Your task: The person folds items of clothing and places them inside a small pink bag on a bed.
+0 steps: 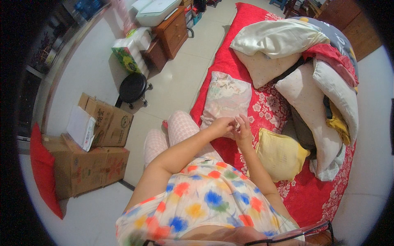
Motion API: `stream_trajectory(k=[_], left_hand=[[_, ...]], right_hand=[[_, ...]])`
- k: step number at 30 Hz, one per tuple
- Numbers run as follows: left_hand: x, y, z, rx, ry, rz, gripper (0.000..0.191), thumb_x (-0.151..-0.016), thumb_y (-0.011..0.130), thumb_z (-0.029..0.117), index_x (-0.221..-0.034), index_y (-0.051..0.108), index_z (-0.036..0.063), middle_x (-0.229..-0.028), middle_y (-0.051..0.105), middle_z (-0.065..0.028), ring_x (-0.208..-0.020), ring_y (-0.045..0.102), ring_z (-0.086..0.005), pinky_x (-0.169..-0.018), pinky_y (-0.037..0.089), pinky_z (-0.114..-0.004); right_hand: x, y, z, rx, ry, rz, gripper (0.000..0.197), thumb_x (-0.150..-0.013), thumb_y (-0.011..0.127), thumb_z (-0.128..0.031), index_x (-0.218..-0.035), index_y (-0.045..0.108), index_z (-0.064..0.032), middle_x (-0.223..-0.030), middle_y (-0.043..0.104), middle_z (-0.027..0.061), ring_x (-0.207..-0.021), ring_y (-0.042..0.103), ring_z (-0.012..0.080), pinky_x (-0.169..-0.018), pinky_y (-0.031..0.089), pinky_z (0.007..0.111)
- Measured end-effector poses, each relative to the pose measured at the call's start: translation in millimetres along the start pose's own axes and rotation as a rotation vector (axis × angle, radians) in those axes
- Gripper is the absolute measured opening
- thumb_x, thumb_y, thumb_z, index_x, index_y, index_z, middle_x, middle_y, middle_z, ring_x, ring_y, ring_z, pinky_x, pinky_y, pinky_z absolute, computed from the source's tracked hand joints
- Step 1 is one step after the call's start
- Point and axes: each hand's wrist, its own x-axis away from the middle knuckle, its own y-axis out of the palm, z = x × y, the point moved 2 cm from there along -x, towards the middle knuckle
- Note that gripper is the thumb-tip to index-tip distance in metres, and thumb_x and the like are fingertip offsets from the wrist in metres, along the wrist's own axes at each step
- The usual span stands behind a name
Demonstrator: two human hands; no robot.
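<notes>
A white cloth bundle with a floral print [227, 95] lies on the red patterned bedspread [272, 106]. Both of my hands meet at its near end. My left hand [226, 126] has its fingertips pinched on the edge of that cloth, as far as the view shows. My right hand [242, 132] touches the same edge with bent fingers, close against the left one; its exact grip is partly hidden. To the right of my right forearm rests a folded yellow cloth bundle [278, 155].
White pillows [304, 83] and a heap of clothes and bedding cover the bed's right side. On the left stand cardboard boxes [92, 166], a round black wheeled stool [133, 87], paper packs [130, 55] and a wooden cabinet [172, 30] with a printer on top.
</notes>
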Motion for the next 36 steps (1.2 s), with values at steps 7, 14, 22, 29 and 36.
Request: stream_trajectory(k=[7, 14, 22, 29, 36], left_hand=[[0.7, -3.7, 8.3, -0.113, -0.034, 0.029, 0.016, -0.078, 0.062, 0.012, -0.09, 0.056, 0.0034, -0.081, 0.063, -0.0146, -0.077, 0.062, -0.0294, -0.067, 0.047, -0.036], [2.1, -2.2, 7.3, -0.015, -0.054, 0.082, 0.014, -0.078, 0.062, 0.01, -0.088, 0.056, 0.0026, -0.08, 0.064, -0.0136, -0.075, 0.063, -0.0254, -0.066, 0.048, -0.033], [-0.8, -1.9, -2.7, 0.129, -0.084, 0.039, 0.013, -0.075, 0.063, 0.006, -0.085, 0.058, 0.0012, -0.078, 0.063, -0.0112, -0.072, 0.062, -0.0178, -0.066, 0.048, -0.031], [-6.9, -12.6, 3.6, -0.003, -0.045, 0.13, 0.012, -0.073, 0.062, 0.006, -0.083, 0.057, 0.0017, -0.078, 0.062, -0.0138, -0.07, 0.061, -0.0228, -0.065, 0.048, -0.033], [-5.8, -23.7, -4.5, -0.154, -0.128, 0.15, 0.011, -0.072, 0.058, 0.009, -0.082, 0.057, 0.0027, -0.079, 0.061, -0.017, -0.076, 0.06, -0.031, -0.067, 0.046, -0.038]], right_hand=[[2.3, 11.9, 27.3, -0.168, 0.016, -0.036, 0.039, -0.073, 0.066, 0.001, -0.109, 0.053, -0.0062, -0.09, 0.062, 0.0109, -0.073, 0.061, 0.0232, -0.063, 0.049, 0.031], [2.8, 5.9, 26.4, -0.01, 0.062, 0.002, 0.016, -0.075, 0.066, -0.003, -0.085, 0.054, -0.0021, -0.076, 0.059, 0.0154, -0.067, 0.061, 0.0279, -0.06, 0.048, 0.034], [5.4, 5.1, 25.5, 0.028, 0.005, 0.009, 0.015, -0.074, 0.063, -0.002, -0.083, 0.051, -0.0024, -0.076, 0.056, 0.0158, -0.071, 0.058, 0.0322, -0.061, 0.046, 0.038], [11.9, 0.9, 27.4, -0.068, 0.011, -0.001, 0.01, -0.076, 0.061, -0.004, -0.082, 0.054, -0.0022, -0.076, 0.058, 0.0165, -0.071, 0.058, 0.0325, -0.062, 0.046, 0.039], [32.8, -4.9, 46.6, 0.106, 0.126, -0.21, 0.011, -0.079, 0.06, -0.013, -0.081, 0.058, -0.0028, -0.072, 0.059, 0.0168, -0.072, 0.057, 0.0344, -0.064, 0.043, 0.043]])
